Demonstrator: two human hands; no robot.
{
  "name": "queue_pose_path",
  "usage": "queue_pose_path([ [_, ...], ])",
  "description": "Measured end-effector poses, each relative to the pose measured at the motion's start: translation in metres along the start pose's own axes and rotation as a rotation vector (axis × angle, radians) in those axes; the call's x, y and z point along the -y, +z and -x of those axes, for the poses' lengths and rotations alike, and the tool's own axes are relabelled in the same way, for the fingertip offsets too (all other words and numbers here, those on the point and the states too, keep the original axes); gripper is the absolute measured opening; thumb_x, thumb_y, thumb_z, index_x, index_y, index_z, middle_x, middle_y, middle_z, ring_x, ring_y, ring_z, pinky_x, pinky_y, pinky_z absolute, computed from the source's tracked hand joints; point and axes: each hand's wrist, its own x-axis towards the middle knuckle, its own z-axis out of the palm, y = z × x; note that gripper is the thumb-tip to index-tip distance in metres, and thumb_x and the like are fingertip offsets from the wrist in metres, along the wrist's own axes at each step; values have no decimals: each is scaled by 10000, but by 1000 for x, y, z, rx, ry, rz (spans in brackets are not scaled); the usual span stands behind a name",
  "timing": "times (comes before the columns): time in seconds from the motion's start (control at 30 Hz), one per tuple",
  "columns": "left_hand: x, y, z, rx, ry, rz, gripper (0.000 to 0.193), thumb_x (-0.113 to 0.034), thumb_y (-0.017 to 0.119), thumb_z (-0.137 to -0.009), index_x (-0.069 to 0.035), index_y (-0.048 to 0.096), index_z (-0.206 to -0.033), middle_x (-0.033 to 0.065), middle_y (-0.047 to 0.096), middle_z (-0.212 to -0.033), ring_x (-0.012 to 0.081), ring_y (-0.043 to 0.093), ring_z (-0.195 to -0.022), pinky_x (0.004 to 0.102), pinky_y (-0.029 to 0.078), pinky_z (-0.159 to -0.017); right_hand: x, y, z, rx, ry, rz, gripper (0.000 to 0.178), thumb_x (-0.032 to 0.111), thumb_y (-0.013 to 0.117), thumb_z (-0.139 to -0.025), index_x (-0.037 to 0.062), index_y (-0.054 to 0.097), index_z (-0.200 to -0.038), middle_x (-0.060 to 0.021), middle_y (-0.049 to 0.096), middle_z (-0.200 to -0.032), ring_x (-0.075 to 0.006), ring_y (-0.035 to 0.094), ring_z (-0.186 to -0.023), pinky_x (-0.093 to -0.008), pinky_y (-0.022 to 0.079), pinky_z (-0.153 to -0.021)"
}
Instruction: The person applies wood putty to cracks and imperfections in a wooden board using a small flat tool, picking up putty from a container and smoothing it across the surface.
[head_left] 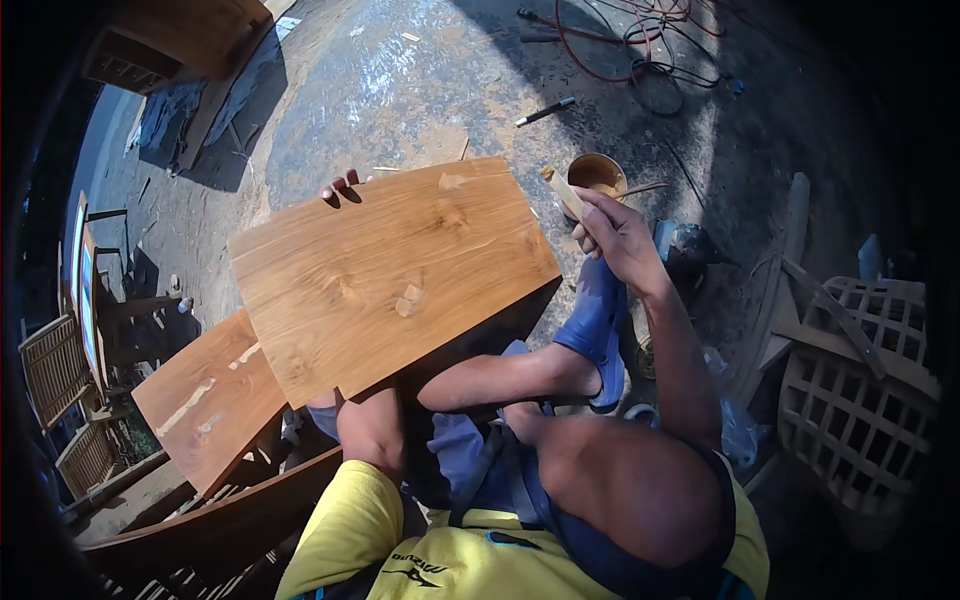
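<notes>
A broad wooden board (390, 270) lies tilted across my lap, with pale patches on its grain. Fingertips of my left hand (341, 187) curl over the board's far edge; the rest of that hand is hidden beneath it. My right hand (615, 235) is closed around a flat wooden stick (566, 193), its tip smeared with brownish paste. Just beyond that hand stands an open round can (597, 172) of tan paste, with a thin stick (641, 190) leaning across its rim.
A second board (212, 400) with pale smears lies at the left. A teal power tool (685, 248) rests right of my blue boot (596, 335). Slatted wooden pieces (860, 375) stand at far right. Tangled hoses (655, 50) and a dark pen-like rod (545, 112) lie on the floor.
</notes>
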Motion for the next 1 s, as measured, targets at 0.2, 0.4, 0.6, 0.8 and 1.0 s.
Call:
queue_pose_path([
  [0.2,24,-21,-42,403,-44,65,558,-515,366,-1080,-39,587,-1269,130,647,-1264,249,655,-1138,408,497,-1053,-33,45,-16,-5,-196,273,340,191,581,-1018,78,690,-1319,-181,739,-1144,-259,726,-1005,-343,549,-899],
  [0.4,40,-38,-65,535,-80,97,542,-508,363,-1080,-46,590,-1249,122,649,-1247,245,651,-1133,408,488,-1058,-56,68,-49,38,-290,599,351,211,592,-1006,133,691,-1334,-172,713,-1248,-347,682,-1105,-428,525,-979],
  [0.6,32,-44,-50,503,-65,89,527,-501,359,-1079,-53,594,-1229,115,651,-1230,241,647,-1128,408,479,-1064,-39,86,-53,48,-300,736,363,228,592,-1008,211,679,-1360,-227,697,-1071,-378,672,-971,-470,530,-895],
  [0.8,31,-34,-36,456,-42,95,513,-493,356,-1078,-60,598,-1209,108,654,-1213,237,643,-1123,408,470,-1070,-30,95,-48,21,-264,771,354,274,591,-1005,230,686,-1344,-252,659,-1070,-425,686,-983,-512,559,-877],
  [1.0,32,-21,-20,411,-28,98,500,-486,353,-1078,-68,602,-1189,101,656,-1196,232,639,-1118,407,461,-1075,-15,83,-45,86,-279,696,353,255,598,-1013,178,676,-1348,-252,671,-1020,-418,674,-986,-479,540,-900],
])
